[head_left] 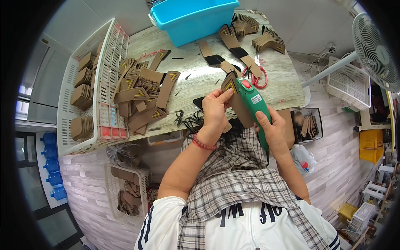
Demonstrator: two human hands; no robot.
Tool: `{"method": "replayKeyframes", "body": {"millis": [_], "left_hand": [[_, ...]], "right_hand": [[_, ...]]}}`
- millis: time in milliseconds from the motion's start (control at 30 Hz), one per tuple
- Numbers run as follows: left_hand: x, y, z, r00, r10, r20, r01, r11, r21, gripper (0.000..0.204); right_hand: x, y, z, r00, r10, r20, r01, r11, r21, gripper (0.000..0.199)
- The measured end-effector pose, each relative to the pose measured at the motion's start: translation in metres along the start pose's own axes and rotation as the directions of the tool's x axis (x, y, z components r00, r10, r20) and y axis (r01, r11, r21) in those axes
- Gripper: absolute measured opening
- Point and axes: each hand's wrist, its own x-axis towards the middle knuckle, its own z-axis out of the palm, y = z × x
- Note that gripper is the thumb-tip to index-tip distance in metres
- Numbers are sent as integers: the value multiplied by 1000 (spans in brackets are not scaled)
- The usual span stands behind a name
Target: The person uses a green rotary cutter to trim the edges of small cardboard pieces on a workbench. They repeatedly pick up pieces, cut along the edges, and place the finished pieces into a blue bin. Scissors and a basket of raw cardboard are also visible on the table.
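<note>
In the head view the left hand (214, 109) pinches a brown strap piece with a yellow chevron tip (231, 85) between thumb and fingers, held over the near edge of the wooden table (196, 75), while the right hand (273, 129) is wrapped around a green electric cutter (252, 104) whose head meets that piece. A loose heap of like straps (143, 98) lies to the left, neat stacks fill the white crate (85, 93), and black offcuts (189, 121) gather by the lap; judging by these, many pieces look handled, with the heap perhaps still waiting
</note>
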Motion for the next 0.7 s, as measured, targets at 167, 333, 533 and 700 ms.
{"method": "replayKeyframes", "body": {"millis": [167, 333, 533, 700], "left_hand": [[-1, 3, -9, 998, 62, 23, -64, 991, 114, 11], [-2, 15, -11, 994, 108, 4, -107, 979, 174, 11], [-2, 24, -10, 987, 156, 31, -159, 962, 222, 13], [1, 35, -15, 977, 193, 87, -211, 923, 322, 12]], "right_hand": [[-1, -6, -4, 1000, 5, 26, -5, 1000, -10, 36], [-2, -7, -7, 999, 11, 50, -10, 1000, -16, 35], [-2, -6, -10, 998, -10, 69, 14, 999, -51, 35], [-2, -5, -14, 996, -18, 88, 24, 998, -65, 36]]}}
